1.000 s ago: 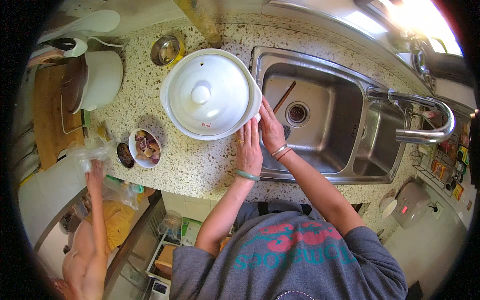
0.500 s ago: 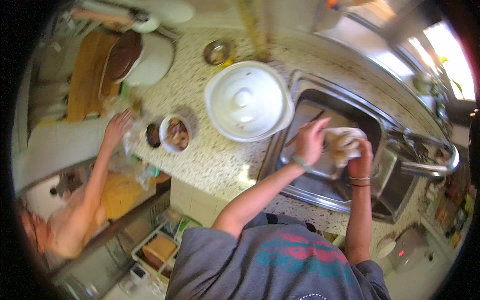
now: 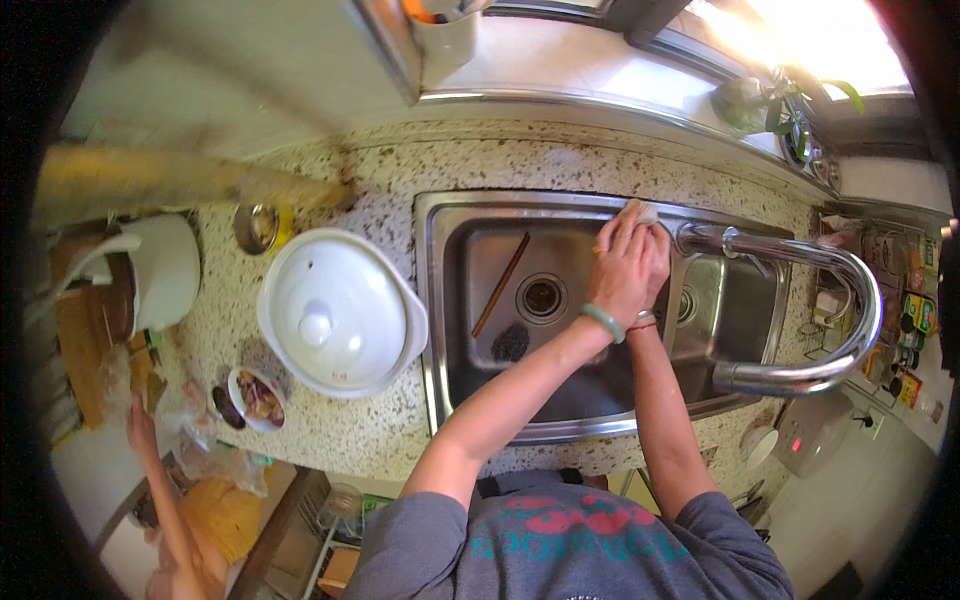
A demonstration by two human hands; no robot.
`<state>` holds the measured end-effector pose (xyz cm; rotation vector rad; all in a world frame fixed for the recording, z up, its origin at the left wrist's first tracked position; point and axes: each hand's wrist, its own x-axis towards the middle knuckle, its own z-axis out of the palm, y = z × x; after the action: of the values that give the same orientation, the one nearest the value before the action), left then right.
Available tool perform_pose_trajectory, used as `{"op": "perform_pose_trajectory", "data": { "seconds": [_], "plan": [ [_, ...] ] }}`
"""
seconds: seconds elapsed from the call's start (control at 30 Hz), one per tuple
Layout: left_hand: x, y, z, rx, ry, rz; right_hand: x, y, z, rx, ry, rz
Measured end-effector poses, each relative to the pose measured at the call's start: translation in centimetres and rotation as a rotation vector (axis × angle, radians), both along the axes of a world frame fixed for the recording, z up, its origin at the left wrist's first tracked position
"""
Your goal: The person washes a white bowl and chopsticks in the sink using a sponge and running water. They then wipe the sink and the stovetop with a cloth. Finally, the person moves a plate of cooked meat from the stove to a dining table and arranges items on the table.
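Over the far edge of the steel sink (image 3: 436, 300), by the tap base, my two hands press together around a bunched, pale cloth (image 3: 643, 210). My left hand (image 3: 618, 272), below which a green bangle circles the wrist, lies across the front. Partly behind it, my right hand (image 3: 657, 262) closes on the same cloth; most of its fingers are hidden. Only a small end of the cloth sticks out at the top. In the left basin lie brown chopsticks (image 3: 500, 285) and a dark scouring pad (image 3: 511, 342), near the drain (image 3: 541, 297).
A curved chrome tap (image 3: 850, 290) arches over the right basin. Left of the sink stands a white lidded pot (image 3: 335, 312), beside a bowl of food pieces (image 3: 258, 400) and a small metal bowl (image 3: 257, 228). Another person's arm (image 3: 150, 450) reaches onto the counter at far left.
Both hands have moved together toward the sink's far edge; the cloth, spread wider between them before, is now bunched inside them. My view has swung to the right.
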<state>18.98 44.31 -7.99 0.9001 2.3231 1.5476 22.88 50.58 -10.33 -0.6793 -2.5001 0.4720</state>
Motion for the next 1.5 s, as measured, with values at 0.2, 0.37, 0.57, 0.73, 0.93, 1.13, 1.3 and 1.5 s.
{"op": "perform_pose_trajectory", "data": {
  "seconds": [0.2, 0.37, 0.57, 0.73, 0.93, 1.13, 1.3, 1.5],
  "plan": [
    [-1.9, -4.2, -0.4, -0.01, -0.029, 0.076, -2.6, -3.5, -0.1, 0.045, 0.043, 0.045],
    [-3.4, -10.2, -0.8, -0.026, -0.083, 0.367, -6.6, -9.9, -0.9, -0.333, 0.14, 0.213],
    [-5.3, -12.4, 0.4, -0.017, -0.098, 0.638, -11.3, -12.9, -0.1, -0.525, 0.242, 0.571],
    [-3.1, -6.4, 4.1, 0.14, -0.063, 0.252, -6.8, -7.1, -1.5, -1.134, 0.467, 0.248],
    [-1.9, 2.4, 5.4, 0.289, -0.103, -0.126, -1.5, 4.9, 4.5, -0.277, 0.097, -0.011],
    [-3.0, 2.3, 2.0, 0.21, -0.202, -0.002, -5.3, 6.2, -0.1, 0.106, 0.069, 0.064],
    [-3.9, -4.4, 0.6, 0.117, -0.103, 0.301, -10.7, -1.6, -0.5, -0.073, 0.152, 0.301],
    [-2.6, -12.1, 4.4, 0.002, -0.065, 0.343, -14.5, -10.5, -1.2, -0.197, 0.312, 0.416]
  ]
}}
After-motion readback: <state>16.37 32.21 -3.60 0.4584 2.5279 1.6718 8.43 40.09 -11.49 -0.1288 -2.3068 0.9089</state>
